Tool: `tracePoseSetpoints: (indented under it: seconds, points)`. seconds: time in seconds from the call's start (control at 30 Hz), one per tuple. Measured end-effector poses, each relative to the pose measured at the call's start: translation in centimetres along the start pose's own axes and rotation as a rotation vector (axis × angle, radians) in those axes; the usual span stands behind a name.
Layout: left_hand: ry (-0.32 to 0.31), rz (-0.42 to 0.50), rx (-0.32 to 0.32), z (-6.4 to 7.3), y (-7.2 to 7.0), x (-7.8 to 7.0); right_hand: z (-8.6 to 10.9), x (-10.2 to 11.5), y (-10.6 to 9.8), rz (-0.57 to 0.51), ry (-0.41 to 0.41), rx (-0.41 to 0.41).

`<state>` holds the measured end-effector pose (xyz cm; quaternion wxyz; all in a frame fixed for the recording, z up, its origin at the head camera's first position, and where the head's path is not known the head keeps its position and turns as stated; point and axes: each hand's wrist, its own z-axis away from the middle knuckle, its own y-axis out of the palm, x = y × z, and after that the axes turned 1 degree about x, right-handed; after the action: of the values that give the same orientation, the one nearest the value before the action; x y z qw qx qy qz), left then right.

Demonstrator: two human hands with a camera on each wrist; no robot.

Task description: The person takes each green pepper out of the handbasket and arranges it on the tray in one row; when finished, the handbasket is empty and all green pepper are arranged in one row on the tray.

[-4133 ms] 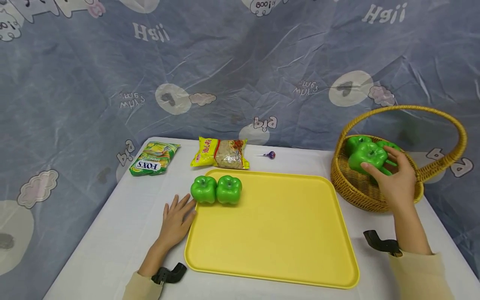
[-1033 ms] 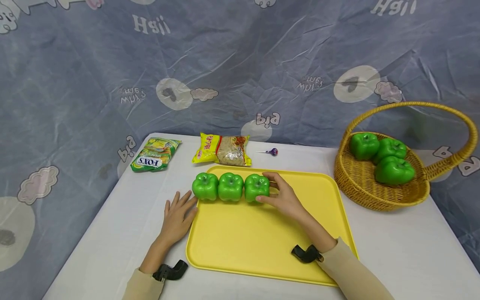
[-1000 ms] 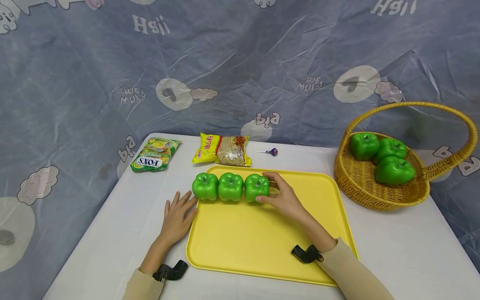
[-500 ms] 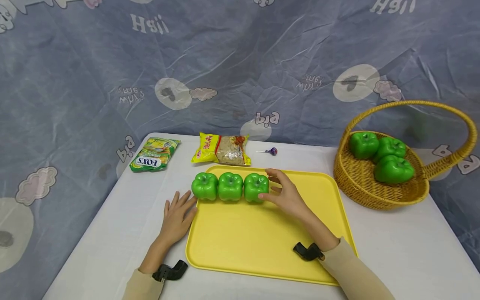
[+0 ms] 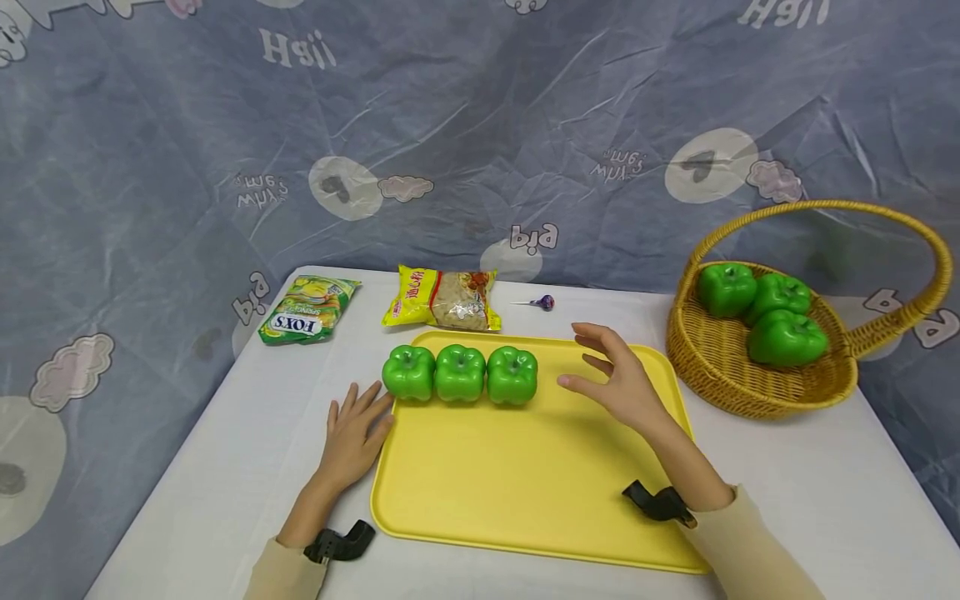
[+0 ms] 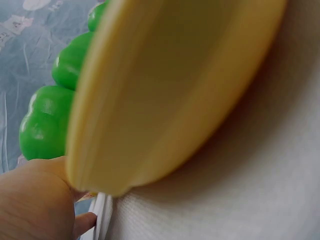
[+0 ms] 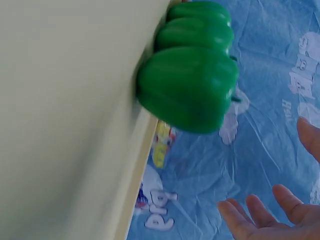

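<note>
Three glossy green bell peppers [image 5: 460, 374] in a row on a smooth yellow rectangular tray [image 5: 517, 475].
Standing just beside the left hand [image 5: 356, 439], relaxed with fingers spread; apart from the right hand [image 5: 621, 380], loosely curved and unladen.

Six peppers [image 5: 512, 377], two packets [image 5: 310, 310], one lollipop [image 5: 547, 302], one tray [image 5: 525, 483], one basket [image 5: 701, 387].

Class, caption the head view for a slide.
Three green peppers lined up on a yellow tray, three more in a basket.
</note>
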<state>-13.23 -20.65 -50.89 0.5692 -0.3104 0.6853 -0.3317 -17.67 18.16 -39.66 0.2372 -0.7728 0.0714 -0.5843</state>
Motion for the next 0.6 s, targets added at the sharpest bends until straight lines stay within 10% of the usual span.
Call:
tracePoseSetpoints:
  seconds: [0.33, 0.6]
  points:
    - [-0.003, 0.0, -0.004, 0.0, -0.1, -0.1, 2.7, -1.2, -6.5, 0.077, 0.008, -0.195]
    - [-0.005, 0.001, -0.001, 0.0, 0.0, -0.1, 4.1, -2.6, -11.7, 0.096, 0.106, -0.524]
